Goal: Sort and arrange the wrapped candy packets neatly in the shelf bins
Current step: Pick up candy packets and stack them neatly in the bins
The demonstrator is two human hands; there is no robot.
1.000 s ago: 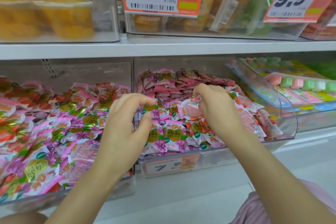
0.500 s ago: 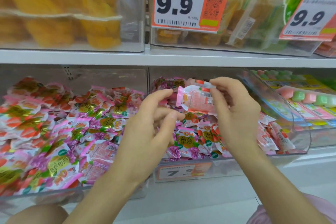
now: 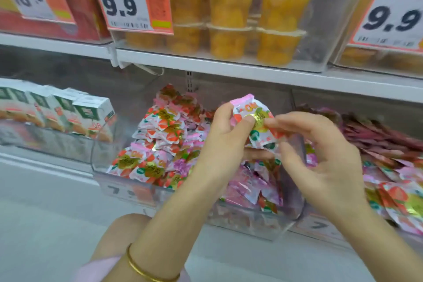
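White shelf boards (image 3: 229,68) run across the view in two levels. On the upper one a clear plastic bin (image 3: 320,30) holds stacked orange jelly cups (image 3: 229,7) and carries an orange price tag (image 3: 130,2) reading 9.9.

On the lower level a clear middle bin (image 3: 251,224) is heaped with wrapped candy packets (image 3: 160,144), pink and white with red fruit and gold print, lying at all angles. Just right of it, a neighbouring bin (image 3: 320,226) holds similar packets (image 3: 400,194) with darker pink ones stacked behind. To the left stands a row of white cartons (image 3: 89,117).

Both hands are raised over the middle bin. The left hand (image 3: 226,142) pinches one candy packet (image 3: 256,121), thumb on its printed front and fingers curled behind, holding it upright above the heap and clear of it. The right hand (image 3: 320,158) is loosely curled, its forefinger tip on the packet's right side; whether it actually grips the wrapper I cannot tell.

A thin gold bangle (image 3: 142,270) circles the left wrist.
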